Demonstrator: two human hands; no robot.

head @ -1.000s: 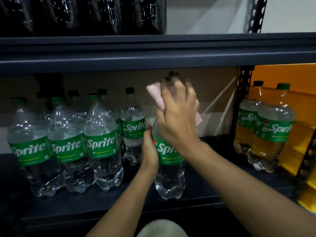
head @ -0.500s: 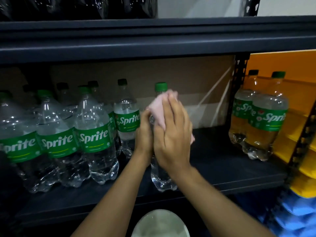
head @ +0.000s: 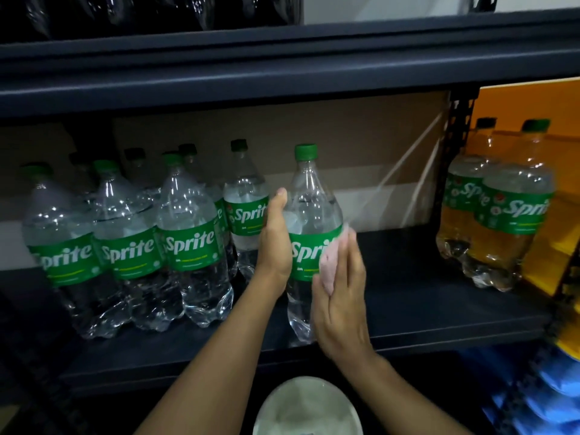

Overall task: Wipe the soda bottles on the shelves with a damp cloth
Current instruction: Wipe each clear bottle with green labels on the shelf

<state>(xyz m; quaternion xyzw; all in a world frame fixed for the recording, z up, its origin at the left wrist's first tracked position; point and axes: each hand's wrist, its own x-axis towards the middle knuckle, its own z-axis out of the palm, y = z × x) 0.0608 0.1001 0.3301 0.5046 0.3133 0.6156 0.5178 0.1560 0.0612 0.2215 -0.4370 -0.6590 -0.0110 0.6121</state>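
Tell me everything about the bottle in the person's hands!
It is a clear plastic Sprite bottle with a green cap and a green label with white letters. Clear liquid shows inside. It stands upright at the front of the dark shelf, apart from the other bottles. The left hand holds its left side, and the right hand presses a pink cloth against its label.

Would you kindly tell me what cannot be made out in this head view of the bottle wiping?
Head view:
- cloth: mostly hidden by the right hand, blurred; dampness unreadable.
- held bottle: label's end covered by cloth and hand.
- left hand: fingers hidden behind the bottle.
- dark bottles: cut off by top edge.
- bowl: cut off by bottom edge; contents unclear.
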